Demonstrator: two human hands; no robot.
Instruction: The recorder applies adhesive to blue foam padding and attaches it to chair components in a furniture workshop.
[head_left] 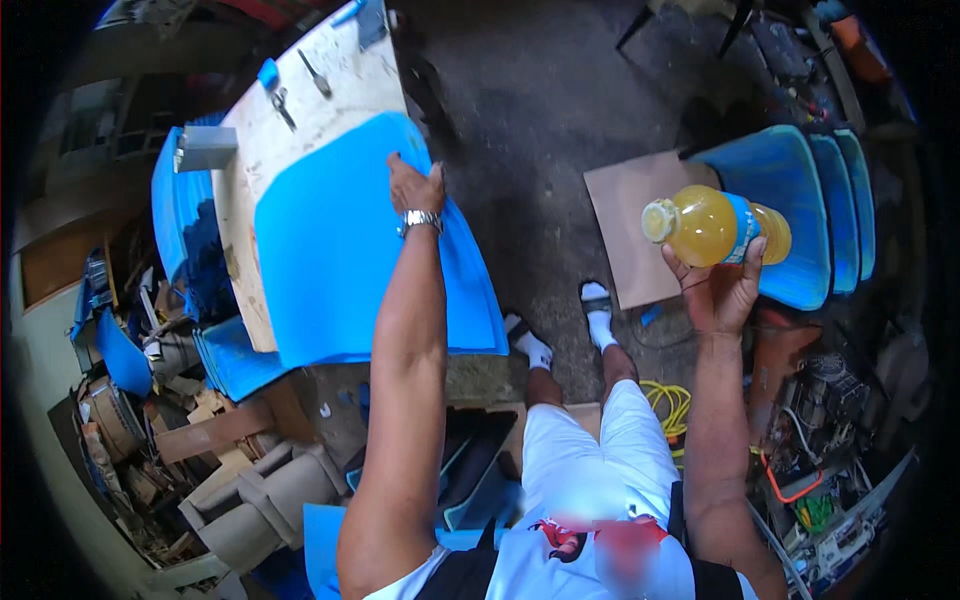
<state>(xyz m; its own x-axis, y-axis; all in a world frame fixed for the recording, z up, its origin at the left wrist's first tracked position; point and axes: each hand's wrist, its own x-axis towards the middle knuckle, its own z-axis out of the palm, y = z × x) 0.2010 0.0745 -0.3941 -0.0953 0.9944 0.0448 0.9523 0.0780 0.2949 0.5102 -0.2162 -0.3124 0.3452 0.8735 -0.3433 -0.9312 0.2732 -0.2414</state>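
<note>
The biggest thing I have on my left is the pale-topped worktable (355, 92), its length slanting away and up. A broad blue sheet (335, 250) covers its near end and pokes out past the right edge. Across a gap of dark floor (520, 140) on my right stand upright blue panels (770, 185), one behind another, with a flat brown board (630, 225) beside them.

Smaller than those, and what I judge any move hinges on, is the plastic bottle of yellow liquid (700, 232). I have it in the right hand (718, 298), digits clamped around it from the near side, in front of the board and panels as I view them. Its long axis lies almost level across my view, base to the right, neck to the left, so the mouth end faces the other arm while the right forearm comes in nearly square to it.

The right hand is clearly the nearer one; the left hand (415, 187) is well apart, over by the blue sheet's right edge. There the thumb stands off from the fingers, with no grip showing; whether the palm presses on the sheet I can't tell.

Down at the small end: scissors (282, 106) toward the table's far left, a metal wristwatch (422, 217) on the left wrist, and the bottle's pale cap (658, 220), which is on.
</note>
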